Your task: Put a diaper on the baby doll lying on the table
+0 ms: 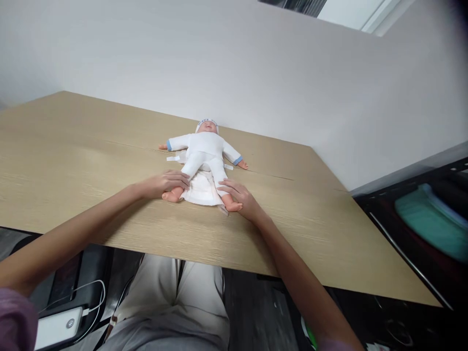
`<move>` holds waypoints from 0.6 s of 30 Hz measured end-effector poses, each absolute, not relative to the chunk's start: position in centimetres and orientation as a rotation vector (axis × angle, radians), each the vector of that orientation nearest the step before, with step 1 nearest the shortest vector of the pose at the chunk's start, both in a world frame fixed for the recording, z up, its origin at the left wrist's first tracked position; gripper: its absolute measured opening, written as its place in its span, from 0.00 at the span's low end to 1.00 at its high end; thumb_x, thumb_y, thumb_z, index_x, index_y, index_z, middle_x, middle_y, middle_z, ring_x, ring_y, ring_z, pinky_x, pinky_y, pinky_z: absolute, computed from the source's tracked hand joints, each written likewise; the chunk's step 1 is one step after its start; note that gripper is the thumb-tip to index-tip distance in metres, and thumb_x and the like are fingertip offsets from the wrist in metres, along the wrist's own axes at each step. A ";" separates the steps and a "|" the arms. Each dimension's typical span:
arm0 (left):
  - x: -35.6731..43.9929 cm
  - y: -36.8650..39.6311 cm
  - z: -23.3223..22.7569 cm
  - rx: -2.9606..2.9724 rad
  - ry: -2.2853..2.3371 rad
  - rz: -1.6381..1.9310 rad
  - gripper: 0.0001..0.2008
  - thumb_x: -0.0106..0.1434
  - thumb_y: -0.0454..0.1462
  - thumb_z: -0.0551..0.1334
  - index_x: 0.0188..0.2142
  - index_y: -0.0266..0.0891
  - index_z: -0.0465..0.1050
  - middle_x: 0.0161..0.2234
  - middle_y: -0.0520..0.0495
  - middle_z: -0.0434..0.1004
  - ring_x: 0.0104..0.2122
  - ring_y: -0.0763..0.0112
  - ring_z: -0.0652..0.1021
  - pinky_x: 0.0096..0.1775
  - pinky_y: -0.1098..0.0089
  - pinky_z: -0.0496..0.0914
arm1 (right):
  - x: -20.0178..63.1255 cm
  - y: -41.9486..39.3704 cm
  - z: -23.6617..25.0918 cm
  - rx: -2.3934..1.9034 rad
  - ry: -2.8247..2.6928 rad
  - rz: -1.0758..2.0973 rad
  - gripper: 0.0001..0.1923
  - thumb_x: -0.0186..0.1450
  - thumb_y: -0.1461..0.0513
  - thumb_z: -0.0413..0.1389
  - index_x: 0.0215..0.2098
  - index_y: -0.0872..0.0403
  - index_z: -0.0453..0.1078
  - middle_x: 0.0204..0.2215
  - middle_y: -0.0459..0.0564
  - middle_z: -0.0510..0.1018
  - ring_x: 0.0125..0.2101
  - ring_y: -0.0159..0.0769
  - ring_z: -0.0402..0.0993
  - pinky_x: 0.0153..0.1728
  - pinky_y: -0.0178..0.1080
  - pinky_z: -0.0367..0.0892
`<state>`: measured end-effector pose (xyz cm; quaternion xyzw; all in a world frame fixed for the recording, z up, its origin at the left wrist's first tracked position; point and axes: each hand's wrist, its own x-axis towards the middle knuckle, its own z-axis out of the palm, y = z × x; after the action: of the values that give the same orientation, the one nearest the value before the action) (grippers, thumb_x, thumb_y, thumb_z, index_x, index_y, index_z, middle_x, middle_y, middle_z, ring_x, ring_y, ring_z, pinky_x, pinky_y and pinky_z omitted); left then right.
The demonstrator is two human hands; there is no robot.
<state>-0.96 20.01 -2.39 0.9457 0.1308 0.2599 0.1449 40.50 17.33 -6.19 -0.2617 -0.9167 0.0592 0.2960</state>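
Tabletop (91, 161) is light wood and pretty bare, runs right up to a plain white wall (256, 73), so nothing really gets between the hands and the doll. Off the right edge there's a dark unit with something teal (431, 219) on it, too blurry to say what. Down below the near edge you can see the person's lap in light trousers, plus a white power bank (54, 329) with a white cable (91, 297) looped off it, lower left. The doll (204, 151) lies on its back near the far middle of the tabletop, head toward the wall, arms out to the sides, in a white outfit with blue cuffs and a small cap. A white diaper (201, 190) is spread open under its hips and between the legs, flat on the wood. The left hand (164, 183) rests over the doll's leg on that side, fingers loosely curled on it just above the bare foot. The right hand (239, 195) lies on the other lower leg, fingers laid along it and partly wrapped, the foot poking out just beside the fingertips. Can't tell how firm either grip is.
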 end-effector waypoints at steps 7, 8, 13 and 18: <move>-1.1 19.9 -1.0 2.680 0.466 0.592 0.21 0.74 0.33 0.64 0.63 0.48 0.81 0.63 0.39 0.85 0.70 0.52 0.77 0.70 0.45 0.71 | 40.6 16.8 -5.3 -0.782 -2.459 0.238 0.28 0.76 0.65 0.49 0.72 0.47 0.72 0.73 0.54 0.74 0.77 0.47 0.65 0.76 0.61 0.65; -1.1 19.9 -0.9 2.672 0.481 0.576 0.22 0.73 0.32 0.64 0.63 0.48 0.81 0.63 0.40 0.85 0.70 0.52 0.78 0.70 0.45 0.71 | 40.6 16.7 -5.2 -0.788 -2.459 0.249 0.27 0.77 0.64 0.49 0.71 0.46 0.72 0.73 0.54 0.74 0.77 0.47 0.65 0.76 0.62 0.66; -0.8 19.8 -0.2 2.667 0.537 0.466 0.26 0.69 0.27 0.65 0.63 0.49 0.81 0.64 0.41 0.84 0.69 0.54 0.78 0.71 0.46 0.70 | 40.4 16.4 -4.8 -0.790 -2.457 0.285 0.25 0.79 0.62 0.51 0.71 0.46 0.73 0.73 0.54 0.74 0.76 0.48 0.66 0.75 0.62 0.66; -0.7 19.9 0.3 2.683 0.506 0.376 0.28 0.72 0.28 0.62 0.68 0.46 0.78 0.68 0.38 0.80 0.71 0.55 0.76 0.71 0.49 0.72 | 41.1 16.3 -4.4 -0.770 -2.478 0.367 0.26 0.79 0.64 0.50 0.73 0.47 0.72 0.75 0.53 0.72 0.77 0.44 0.65 0.77 0.59 0.64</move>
<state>-0.75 19.86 0.33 0.9554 0.1804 0.1341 0.1917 41.05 16.32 -4.42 -0.2838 -0.9137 0.1351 0.2576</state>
